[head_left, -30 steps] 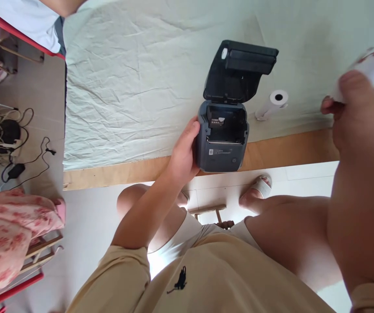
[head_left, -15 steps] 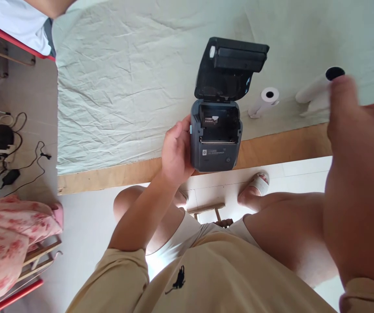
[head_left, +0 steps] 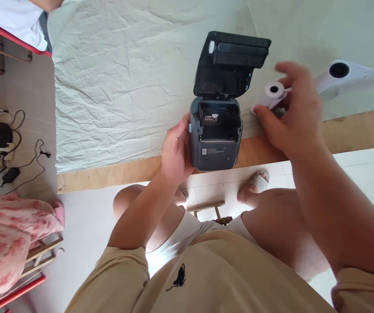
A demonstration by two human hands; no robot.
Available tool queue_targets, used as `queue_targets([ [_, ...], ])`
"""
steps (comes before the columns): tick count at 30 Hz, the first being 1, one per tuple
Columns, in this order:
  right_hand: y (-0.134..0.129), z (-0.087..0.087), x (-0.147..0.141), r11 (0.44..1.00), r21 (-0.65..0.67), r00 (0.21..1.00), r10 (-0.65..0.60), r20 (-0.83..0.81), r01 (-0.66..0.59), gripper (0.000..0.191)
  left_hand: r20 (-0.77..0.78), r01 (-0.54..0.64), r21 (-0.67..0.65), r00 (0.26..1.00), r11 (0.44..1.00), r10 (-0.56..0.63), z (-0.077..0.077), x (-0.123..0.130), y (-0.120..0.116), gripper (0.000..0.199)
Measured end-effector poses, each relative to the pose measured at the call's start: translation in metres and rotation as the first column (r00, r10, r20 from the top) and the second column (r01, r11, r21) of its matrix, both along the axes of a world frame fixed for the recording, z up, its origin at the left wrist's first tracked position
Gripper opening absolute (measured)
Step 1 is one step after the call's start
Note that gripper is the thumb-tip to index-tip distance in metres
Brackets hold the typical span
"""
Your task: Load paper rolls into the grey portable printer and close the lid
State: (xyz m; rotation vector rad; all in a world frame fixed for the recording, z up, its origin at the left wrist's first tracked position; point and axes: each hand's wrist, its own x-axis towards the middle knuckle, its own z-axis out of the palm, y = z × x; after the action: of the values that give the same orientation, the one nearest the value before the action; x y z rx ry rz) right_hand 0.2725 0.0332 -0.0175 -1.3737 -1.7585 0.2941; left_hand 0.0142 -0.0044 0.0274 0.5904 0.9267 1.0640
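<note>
A dark blue-grey label printer (head_left: pixel 215 152) with its black lid (head_left: pixel 227 65) raised is held at the table's front edge. My left hand (head_left: pixel 177 150) is wrapped round its left side. Inside, the compartment shows a small printed label and no roll. To the right, a small white paper roll (head_left: pixel 269 96) stands on the cloth. My right hand (head_left: pixel 291 108) is around this roll, the thumb at its lower left and the fingers behind it; whether they press on it is hard to tell. Farther right stands a larger white roll (head_left: pixel 330 78) with a dark core and a loose end.
A pale green cloth (head_left: pixel 124 78) covers the table, with a bare wooden edge (head_left: pixel 108 177) in front. Another person's arm (head_left: pixel 48 3) shows at the top left. Cables (head_left: pixel 1 139) and a pink floral cloth (head_left: pixel 7 239) lie at the left.
My right hand has come in from the far right to the small roll, its fingers now around it. The larger roll's loose end now points right. My left hand still holds the printer.
</note>
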Motion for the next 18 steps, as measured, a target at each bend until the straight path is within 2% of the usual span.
queue_targets([
  [3, -0.016, 0.027, -0.01, 0.996, 0.085, 0.994, -0.006, -0.113, 0.015, 0.066, -0.029, 0.018, 0.046, 0.999, 0.999, -0.017, -0.002, -0.003, -0.003, 0.044],
  [4, -0.022, 0.036, -0.017, 0.997, 0.08, 0.995, 0.002, -0.095, 0.005, 0.057, -0.046, 0.028, 0.057, 0.999, 0.998, -0.025, -0.003, -0.004, -0.005, 0.046],
  [6, -0.031, 0.051, -0.035, 0.974, 0.216, 0.995, 0.088, -0.055, -0.074, 0.039, -0.08, 0.048, 0.065, 0.996, 0.997, -0.042, -0.004, -0.007, -0.007, 0.05],
  [7, -0.034, 0.055, -0.045, 0.967, 0.225, 0.991, 0.13, -0.012, -0.124, 0.03, -0.093, 0.057, 0.066, 0.994, 0.996, -0.051, -0.004, -0.007, -0.007, 0.052],
  [9, -0.035, 0.056, -0.062, 0.949, 0.273, 0.987, 0.144, 0.071, -0.158, 0.02, -0.105, 0.07, 0.067, 0.992, 0.995, -0.062, -0.004, -0.009, -0.008, 0.053],
  [12, -0.027, 0.05, -0.075, 0.962, 0.254, 0.983, 0.057, 0.173, -0.1, 0.023, -0.111, 0.09, 0.051, 0.99, 0.995, -0.084, -0.003, -0.009, -0.008, 0.06],
  [16, -0.016, 0.045, -0.071, 0.991, 0.085, 0.973, 0.087, 0.216, -0.107, 0.024, -0.098, 0.084, 0.041, 0.992, 0.996, -0.079, -0.003, -0.009, -0.007, 0.058],
  [18, -0.014, 0.043, -0.067, 0.98, 0.119, 0.973, 0.133, 0.191, -0.158, 0.022, -0.079, 0.08, 0.061, 0.994, 0.995, -0.076, -0.004, -0.009, -0.007, 0.055],
])
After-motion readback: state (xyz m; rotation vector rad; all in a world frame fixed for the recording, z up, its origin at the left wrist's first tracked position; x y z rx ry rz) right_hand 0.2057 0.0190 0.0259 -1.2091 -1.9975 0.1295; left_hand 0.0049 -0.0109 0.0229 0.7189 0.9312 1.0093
